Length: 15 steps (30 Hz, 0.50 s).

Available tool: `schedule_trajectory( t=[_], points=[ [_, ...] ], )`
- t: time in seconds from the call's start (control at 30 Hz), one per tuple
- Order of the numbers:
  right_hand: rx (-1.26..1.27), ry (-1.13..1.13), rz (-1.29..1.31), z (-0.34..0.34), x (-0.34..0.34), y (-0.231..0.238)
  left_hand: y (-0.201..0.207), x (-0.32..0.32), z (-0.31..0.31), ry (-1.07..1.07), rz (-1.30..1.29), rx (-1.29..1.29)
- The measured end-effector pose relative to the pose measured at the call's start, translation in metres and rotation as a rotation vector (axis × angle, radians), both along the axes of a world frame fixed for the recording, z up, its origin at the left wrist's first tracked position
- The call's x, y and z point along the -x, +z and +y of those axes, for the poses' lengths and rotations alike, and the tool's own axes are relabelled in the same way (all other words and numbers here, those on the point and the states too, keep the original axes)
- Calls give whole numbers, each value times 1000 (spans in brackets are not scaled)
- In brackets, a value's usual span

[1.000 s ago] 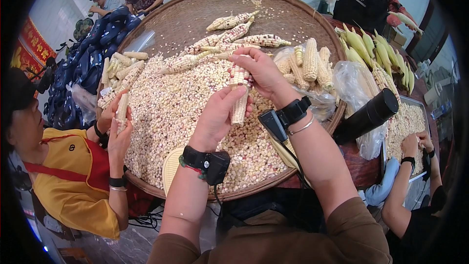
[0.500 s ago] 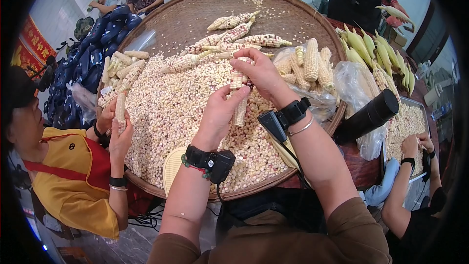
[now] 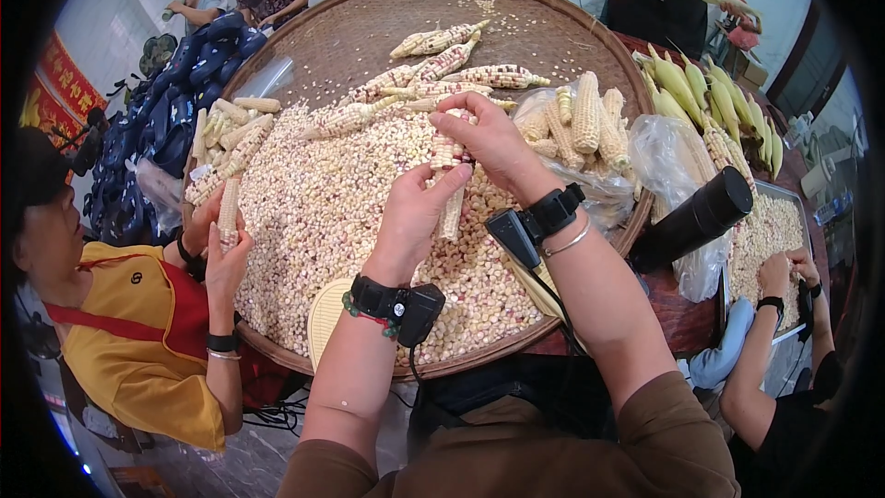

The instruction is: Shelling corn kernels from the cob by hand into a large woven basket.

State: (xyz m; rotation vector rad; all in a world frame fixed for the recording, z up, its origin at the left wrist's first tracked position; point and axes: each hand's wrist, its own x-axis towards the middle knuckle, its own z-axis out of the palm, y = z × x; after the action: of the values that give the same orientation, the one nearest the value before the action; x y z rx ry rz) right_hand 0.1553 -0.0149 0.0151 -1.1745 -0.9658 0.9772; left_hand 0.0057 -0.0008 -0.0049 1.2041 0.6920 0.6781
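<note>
Between my hands is a corn cob (image 3: 450,151), partly stripped, with pale and dark red kernels on its upper part and a bare lower end. My left hand (image 3: 412,214) grips it from the left, thumb across its middle. Around its upper part my right hand (image 3: 493,143) is closed, thumb and fingers against the kernels. Loose kernels (image 3: 332,212) lie deep beneath both hands in a wide round woven tray (image 3: 544,14). Just beyond my hands, several unstripped cobs (image 3: 444,65) rest on the kernels and the tray.
Bare cobs (image 3: 586,115) sit on plastic at the tray's right, more (image 3: 244,134) at its left. A black bottle (image 3: 696,219) leans near the right rim. Husked corn (image 3: 678,83) lies beyond it. A person in yellow (image 3: 138,332) holds a cob at left; others work right and far.
My hands stay nearly in place on the cob, with small finger shifts. At the far right, the standing person's hands have moved, one swinging inward. The left person's cob shifts slightly.
</note>
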Motion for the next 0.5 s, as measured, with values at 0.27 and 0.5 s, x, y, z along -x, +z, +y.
schedule_trajectory(
  t=[0.27,0.5],
  points=[
    [-26,4,33,3,-2,-2,1,0,-2,-9,-31,-38],
    [-10,7,69,2,-2,1,4,3,-3,-48,-90,88]
  ],
)
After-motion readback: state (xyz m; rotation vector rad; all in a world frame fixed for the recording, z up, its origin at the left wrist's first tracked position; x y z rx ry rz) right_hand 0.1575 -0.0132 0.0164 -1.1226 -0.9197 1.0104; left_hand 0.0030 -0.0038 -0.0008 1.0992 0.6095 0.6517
